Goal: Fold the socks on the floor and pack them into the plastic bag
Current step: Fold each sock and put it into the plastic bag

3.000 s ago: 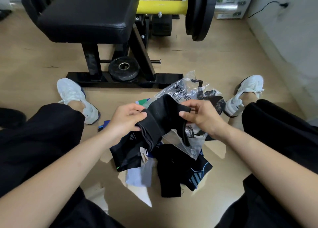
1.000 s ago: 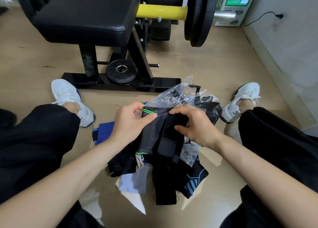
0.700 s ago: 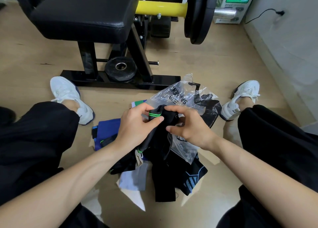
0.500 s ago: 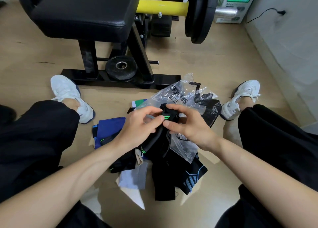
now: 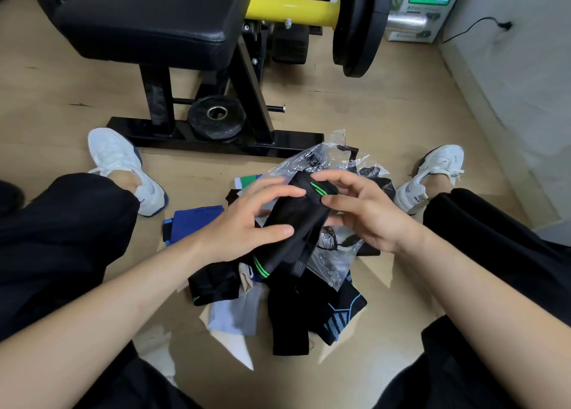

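A black sock with green stripes [image 5: 296, 220] is bunched into a thick fold between both hands, above the pile. My left hand [image 5: 244, 220] grips its left side, thumb across the front. My right hand [image 5: 361, 214] pinches its top end by the green stripes. Right behind and under it lies the clear printed plastic bag [image 5: 336, 254], crumpled on the floor. Loose socks lie below: a black one [image 5: 290, 319], a black one with blue pattern [image 5: 343, 313], a pale grey one [image 5: 234, 313] and a blue one [image 5: 197, 223].
I sit on a wooden floor [image 5: 355, 105] with legs spread, white shoes [image 5: 123, 167] at either side. A black weight bench [image 5: 148, 22] with a small weight plate [image 5: 216, 116] stands just beyond the pile. A wall [image 5: 525, 68] runs along the right.
The sock went from a long, spread piece to a compact fold. Both hands have closed in on it and shifted their hold to its top end.
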